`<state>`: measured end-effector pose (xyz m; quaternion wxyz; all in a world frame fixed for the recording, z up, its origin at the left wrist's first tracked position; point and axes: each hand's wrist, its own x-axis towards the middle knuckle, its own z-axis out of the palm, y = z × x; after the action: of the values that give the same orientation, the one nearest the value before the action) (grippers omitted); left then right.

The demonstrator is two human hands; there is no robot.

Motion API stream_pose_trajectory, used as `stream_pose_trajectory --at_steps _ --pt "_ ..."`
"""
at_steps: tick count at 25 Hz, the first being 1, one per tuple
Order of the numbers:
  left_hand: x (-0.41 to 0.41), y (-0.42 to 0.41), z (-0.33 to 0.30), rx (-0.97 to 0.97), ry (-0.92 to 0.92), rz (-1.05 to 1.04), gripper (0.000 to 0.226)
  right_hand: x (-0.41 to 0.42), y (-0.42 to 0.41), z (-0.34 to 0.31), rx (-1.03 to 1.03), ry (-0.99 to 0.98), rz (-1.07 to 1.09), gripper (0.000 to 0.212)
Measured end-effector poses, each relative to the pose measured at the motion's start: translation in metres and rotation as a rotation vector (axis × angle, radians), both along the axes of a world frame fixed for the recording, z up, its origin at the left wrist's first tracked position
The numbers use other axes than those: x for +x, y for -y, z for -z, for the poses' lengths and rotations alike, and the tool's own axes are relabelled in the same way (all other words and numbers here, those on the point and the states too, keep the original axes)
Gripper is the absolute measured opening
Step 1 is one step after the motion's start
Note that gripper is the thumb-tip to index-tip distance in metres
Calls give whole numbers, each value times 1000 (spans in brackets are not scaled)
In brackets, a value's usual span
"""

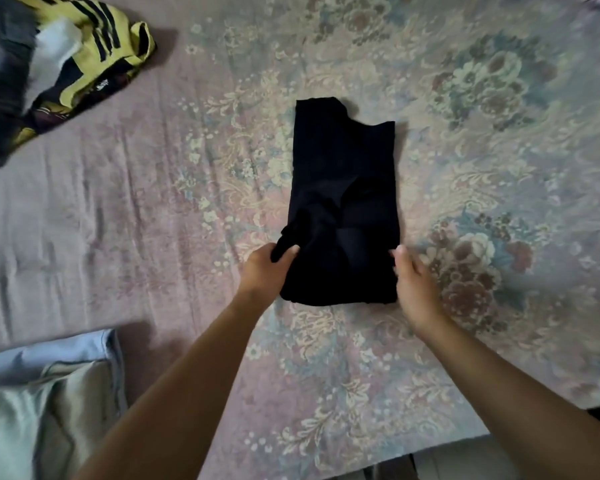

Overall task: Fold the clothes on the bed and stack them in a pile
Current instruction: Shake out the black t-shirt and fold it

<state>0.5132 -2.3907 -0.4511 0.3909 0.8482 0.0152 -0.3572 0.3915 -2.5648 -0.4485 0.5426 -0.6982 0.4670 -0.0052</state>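
Looking down from head height onto a bed (125, 216) covered in a faded floral sheet, the view takes in three groups of clothing.

At the upper left of the frame lies an unfolded heap (49, 67): a yellow garment with black stripes tangled with dark and white pieces. At the lower left sits a pile of folded clothes (45, 386), pale blue and grey-green, partly cut off by the frame edge.

Just left of centre, the left hand (264, 270) pinches a bunched near-left corner of a black garment (343, 188), thumb on top and fingers curled around the fabric. The garment lies in the middle of the frame, folded into a long narrow strip running away from the viewer, with an uneven far end.

Right of centre, the right hand (414, 278) touches the strip's near-right edge. It is slightly blurred, so I cannot tell whether it grips the cloth or only rests against it.

Likely risks: the bunched left corner could set a crooked crease if folded over as it is. If only one hand truly holds, lifting the near end may let the layers slide apart. Dark fabric also hides the edges, making misalignment easy.
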Motion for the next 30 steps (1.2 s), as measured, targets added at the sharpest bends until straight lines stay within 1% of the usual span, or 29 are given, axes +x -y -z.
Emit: stream_pose_trajectory --at_steps 1,2,4,5,6,7,8,9,10,11,12,13,14,15,16,17,18,20,22,24,26,27,28,29,30 --pt "-3 2 3 2 31 4 30 -3 -7 2 36 22 9 28" --pt "-4 4 4 -30 47 1 28 -8 -14 2 34 34 -24 31" --pt "-2 5 1 -124 8 9 23 -17 -24 2 -68 93 -79 42" --pt "0 6 2 -145 -17 16 22 -21 -26 2 -135 141 -55 41" --pt "3 7 5 -124 -30 23 20 -23 -24 5 -191 154 -29 41" --pt "7 8 9 -55 -26 31 22 -24 -22 8 -212 124 -20 42" --pt "6 8 10 44 26 24 28 -24 -19 13 -195 73 -17 44" --pt "2 7 9 123 148 5 35 -26 -17 16 -218 18 -32 47" --pt "-5 2 10 126 394 -6 38 -27 -16 17 -374 0 -97 47" --pt "-15 -4 9 87 723 46 37 -28 -17 18 -634 20 -212 45" --pt "-26 -14 11 29 1005 192 34 -33 -20 20 -906 92 -377 43" --pt "-38 -26 17 -38 1196 415 33 -38 -22 25 -1104 203 -611 43" --pt "-48 -37 23 -64 1266 656 38 -44 -24 31 -1175 265 -865 47" --pt "-52 -44 30 -28 1246 843 47 -47 -26 37 -1178 239 -1049 56" --pt "-52 -47 38 36 1198 953 57 -48 -24 42 -1143 165 -1144 64" --pt "-48 -46 46 99 1166 995 63 -46 -20 49 -1123 94 -1140 68" --pt "-42 -40 48 152 1139 1006 61 -41 -16 52 -1106 45 -1109 64" --pt "-30 -22 47 166 1086 1011 49 -30 -9 49 -1072 13 -1103 56" --pt "-21 -14 45 99 1076 1012 38 -22 -1 46 -1017 64 -1151 52" --pt "-21 -17 34 -23 1047 1044 31 -25 4 36 -987 175 -1198 46" --pt "-26 -24 23 -161 958 1107 29 -34 11 23 -896 252 -1303 40" --pt "-30 -27 14 -217 885 1129 29 -38 14 15 -831 262 -1355 37" --pt "-34 -29 7 -253 793 1112 30 -41 16 8 -754 231 -1381 33" --pt "-39 -31 0 -284 670 1004 29 -43 18 -1 -618 172 -1357 29" --pt "-41 -30 -7 -282 479 836 27 -41 21 -10 -520 152 -1281 25"
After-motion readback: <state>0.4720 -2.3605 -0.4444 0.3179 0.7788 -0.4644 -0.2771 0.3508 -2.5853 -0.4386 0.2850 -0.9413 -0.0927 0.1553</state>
